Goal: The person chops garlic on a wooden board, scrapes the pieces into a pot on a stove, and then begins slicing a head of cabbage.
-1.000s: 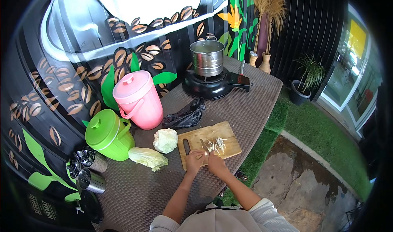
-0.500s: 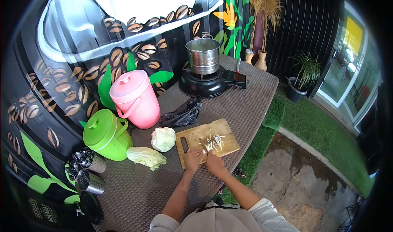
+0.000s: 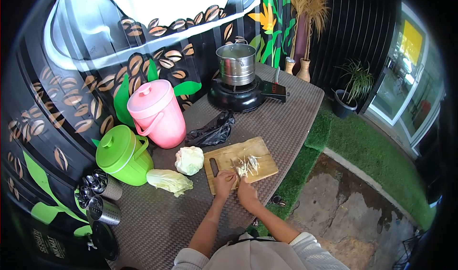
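My right hand (image 3: 247,193) is wrapped round a knife (image 3: 234,165), whose thin blade points away from me over the wooden cutting board (image 3: 267,158). Close beside it, my left hand (image 3: 224,182) has its fingers pressed together at the board's near edge; what they pinch is too small to make out. Thin pale vegetable shreds (image 3: 250,165) lie in a loose pile just beyond the knife. Left of the board sit a round pale cabbage (image 3: 189,161) and an elongated napa cabbage (image 3: 169,182).
Pink (image 3: 162,110) and green lidded jugs (image 3: 126,158) stand along the wall. A steel pot (image 3: 236,65) sits on a black gas stove (image 3: 234,96). A black plastic bag (image 3: 212,131) lies behind the board. Steel cutlery holders (image 3: 105,210) are at the left. The table's edge (image 3: 298,151) curves at right.
Both hands keep nearly the same place on the board, the right one shifted slightly with the knife. The whole view has moved very slightly.
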Demonstrator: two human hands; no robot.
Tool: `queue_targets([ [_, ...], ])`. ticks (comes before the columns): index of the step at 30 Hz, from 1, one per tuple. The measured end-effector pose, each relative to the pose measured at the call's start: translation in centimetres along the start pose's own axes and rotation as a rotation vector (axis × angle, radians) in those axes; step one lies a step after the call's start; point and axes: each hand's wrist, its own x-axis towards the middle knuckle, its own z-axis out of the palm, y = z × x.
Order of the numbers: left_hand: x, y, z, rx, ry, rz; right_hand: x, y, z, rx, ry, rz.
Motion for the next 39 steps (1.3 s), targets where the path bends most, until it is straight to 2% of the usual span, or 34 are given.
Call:
queue_targets([
  [3,0.0,0.3,-0.1,-0.001,-0.006,-0.005,0.7,-0.1,0.9,0.061,-0.048,0.072],
  [8,-0.1,0.5,-0.1,-0.01,-0.002,-0.053,2.1,0.2,-0.7,-0.006,-0.028,-0.048],
  [12,-0.1,-0.1,0.0,-0.032,0.004,-0.051,0.6,0.7,0.1,0.025,-0.025,-0.043],
  [18,-0.2,0.4,-0.4,-0.025,-0.01,-0.051,1.0,-0.2,-0.3,0.154,-0.076,0.067],
  [20,0.3,0.6,-0.3,-0.025,-0.02,-0.061,2.5,0.4,-0.3,0.053,-0.138,0.006],
  [24,-0.4,0.4,-0.4,-0.032,-0.029,-0.084,1.1,0.3,-1.1,0.056,-0.163,-0.009],
  [26,0.0,0.6,-0.5,-0.027,-0.037,-0.091,0.3,0.1,-0.2,0.031,-0.005,0.012],
  [29,0.2,0.4,-0.5,-0.05,-0.025,-0.041,0.7,0.3,2.3,-0.001,0.068,0.018],
  [33,0.0,0.9,-0.3,-0.012,0.004,-0.051,1.0,-0.6,1.5,-0.088,0.072,-0.05],
  [39,0.0,0.8,-0.3,0.126,0.082,0.092,1.1,0.9,-0.4,0.001,-0.069,-0.054],
])
